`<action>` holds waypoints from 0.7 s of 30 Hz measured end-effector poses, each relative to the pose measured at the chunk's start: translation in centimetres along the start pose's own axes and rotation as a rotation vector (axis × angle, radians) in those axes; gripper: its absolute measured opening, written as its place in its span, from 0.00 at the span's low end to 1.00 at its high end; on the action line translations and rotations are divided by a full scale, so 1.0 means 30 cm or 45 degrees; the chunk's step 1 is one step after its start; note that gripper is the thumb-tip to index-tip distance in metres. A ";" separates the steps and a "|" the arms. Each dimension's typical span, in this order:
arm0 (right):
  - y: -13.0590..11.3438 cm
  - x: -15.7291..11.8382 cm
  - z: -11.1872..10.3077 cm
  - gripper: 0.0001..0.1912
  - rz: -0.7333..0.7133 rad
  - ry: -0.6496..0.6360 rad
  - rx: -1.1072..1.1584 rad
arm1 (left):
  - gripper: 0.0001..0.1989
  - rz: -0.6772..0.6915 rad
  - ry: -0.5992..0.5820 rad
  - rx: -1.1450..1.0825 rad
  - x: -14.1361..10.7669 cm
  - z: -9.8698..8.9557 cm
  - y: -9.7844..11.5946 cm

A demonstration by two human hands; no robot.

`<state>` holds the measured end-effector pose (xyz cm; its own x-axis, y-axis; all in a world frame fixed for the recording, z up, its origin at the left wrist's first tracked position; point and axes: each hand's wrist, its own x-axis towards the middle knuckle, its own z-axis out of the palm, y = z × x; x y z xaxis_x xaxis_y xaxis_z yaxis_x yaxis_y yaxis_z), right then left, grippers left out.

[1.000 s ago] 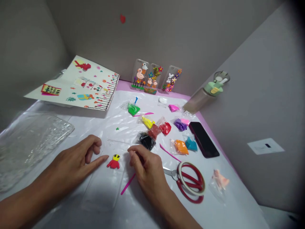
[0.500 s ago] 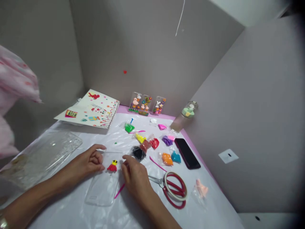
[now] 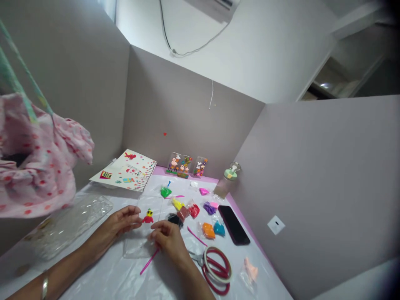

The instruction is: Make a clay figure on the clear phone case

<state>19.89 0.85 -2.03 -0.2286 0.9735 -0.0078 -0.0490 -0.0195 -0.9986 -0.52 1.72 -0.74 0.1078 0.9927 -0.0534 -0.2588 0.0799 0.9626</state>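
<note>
A clear phone case (image 3: 137, 246) lies on the white plastic table cover. It bears a small figure (image 3: 148, 217) with a red body, a yellow head and a bit of green on top. Beside the figure, the slightly spread fingers of my left hand (image 3: 126, 220) touch the left edge of the case. My right hand (image 3: 167, 238) is over the right side, its thumb and forefinger drawn together; anything between them is too small to make out. A thin pink tool (image 3: 149, 262) lies below my right hand.
Bags of coloured clay (image 3: 208, 230) lie beyond my right hand, with scissors (image 3: 218, 273) and a phone (image 3: 233, 225) to the right. Decorated cases (image 3: 200, 166) stand at the back. At left are a clear tray (image 3: 75, 225), a sticker-covered notebook (image 3: 125, 173) and pink cloth (image 3: 46, 166).
The view has tilted up. The loose green bit beyond the case is gone from the cover, and green now shows on the figure's head. My right hand's fingers have moved over the case.
</note>
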 end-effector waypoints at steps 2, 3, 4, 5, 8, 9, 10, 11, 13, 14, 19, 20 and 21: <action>-0.003 -0.002 0.005 0.12 0.000 -0.006 0.036 | 0.21 0.001 -0.017 -0.048 -0.008 0.008 0.007; -0.004 -0.004 0.009 0.11 -0.003 -0.006 0.049 | 0.20 -0.003 -0.029 -0.068 -0.014 0.011 0.011; -0.004 -0.007 0.013 0.11 -0.006 -0.005 0.059 | 0.20 -0.010 -0.042 -0.084 -0.019 0.014 0.014; -0.004 -0.010 0.017 0.11 -0.010 -0.004 0.069 | 0.20 -0.016 -0.053 -0.100 -0.024 0.017 0.015; 0.001 -0.017 0.028 0.10 -0.016 -0.002 0.092 | 0.18 -0.036 -0.065 -0.145 -0.031 0.026 0.009; 0.003 -0.019 0.031 0.10 -0.014 -0.004 0.098 | 0.18 -0.041 -0.059 -0.159 -0.031 0.027 0.003; 0.005 -0.019 0.032 0.10 -0.010 -0.006 0.103 | 0.18 -0.048 -0.051 -0.173 -0.028 0.027 -0.005; 0.007 -0.018 0.032 0.10 -0.006 -0.010 0.106 | 0.18 -0.056 -0.044 -0.187 -0.025 0.027 -0.013; 0.013 -0.016 0.032 0.11 0.002 -0.021 0.110 | 0.21 -0.074 -0.031 -0.214 -0.016 0.025 -0.029; 0.016 -0.014 0.031 0.12 0.004 -0.026 0.110 | 0.22 -0.082 -0.028 -0.227 -0.012 0.024 -0.035; 0.027 -0.009 0.028 0.12 0.001 -0.031 0.109 | 0.22 -0.089 -0.022 -0.271 -0.009 0.023 -0.044; 0.027 -0.009 0.028 0.12 -0.001 -0.031 0.109 | 0.21 -0.089 -0.020 -0.277 -0.010 0.024 -0.043; 0.027 -0.010 0.028 0.13 -0.001 -0.032 0.109 | 0.21 -0.090 -0.017 -0.282 -0.012 0.024 -0.043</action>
<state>19.10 0.35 -2.79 -0.2524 0.9676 -0.0044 -0.1321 -0.0390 -0.9905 0.47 1.21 -1.77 0.1458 0.9828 -0.1137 -0.4542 0.1686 0.8748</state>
